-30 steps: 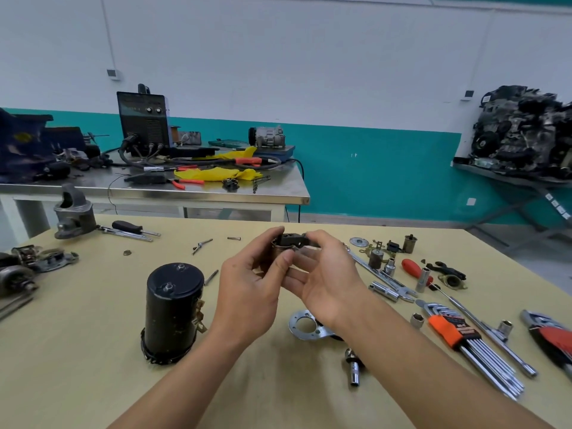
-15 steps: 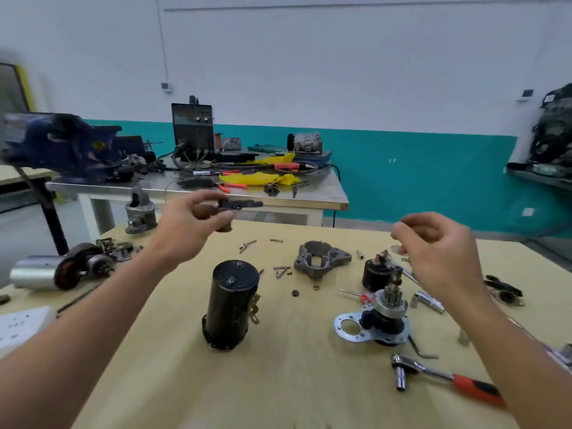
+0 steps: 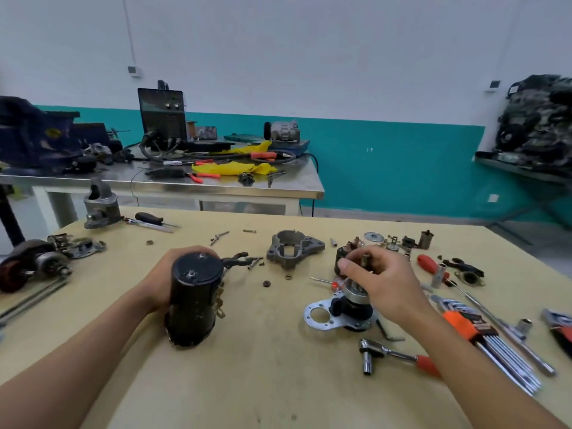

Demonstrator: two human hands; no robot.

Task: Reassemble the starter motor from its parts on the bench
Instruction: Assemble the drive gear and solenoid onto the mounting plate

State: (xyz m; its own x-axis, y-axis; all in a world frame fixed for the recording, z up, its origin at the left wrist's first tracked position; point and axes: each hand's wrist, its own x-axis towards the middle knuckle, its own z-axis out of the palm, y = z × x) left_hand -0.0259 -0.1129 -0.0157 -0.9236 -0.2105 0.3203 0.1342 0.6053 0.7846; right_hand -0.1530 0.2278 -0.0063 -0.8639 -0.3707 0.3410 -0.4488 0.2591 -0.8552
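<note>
We hold the black motor housing (image 3: 193,305) upright on the bench (image 3: 278,391). Our left hand (image 3: 159,281) grips it from its left and far side, with the fingers curled round the top rim. The housing is a dull, scuffed black cylinder with a flat closed top. That top carries a small stud in the middle and a second small fitting near the rim. Brass-coloured tabs stick out low on its right side. Its bottom edge looks ragged and dark, and we cannot tell what that material is.

Just behind the housing to the right lies a black fork lever (image 3: 236,258), close against its top edge in this view. Farther right of the housing sits a grey cast end cap (image 3: 292,249), open side up.

Well to the right of the housing stands the drive assembly (image 3: 353,301), a black body with a metal collar above it, set on a silver plate (image 3: 317,315) with round holes. Our right hand (image 3: 387,283) is over it, thumb and fingertips curled in and pinching its small shaft end. Right of the housing and nearer to us lies a ratchet (image 3: 390,354) with an orange handle.
</note>
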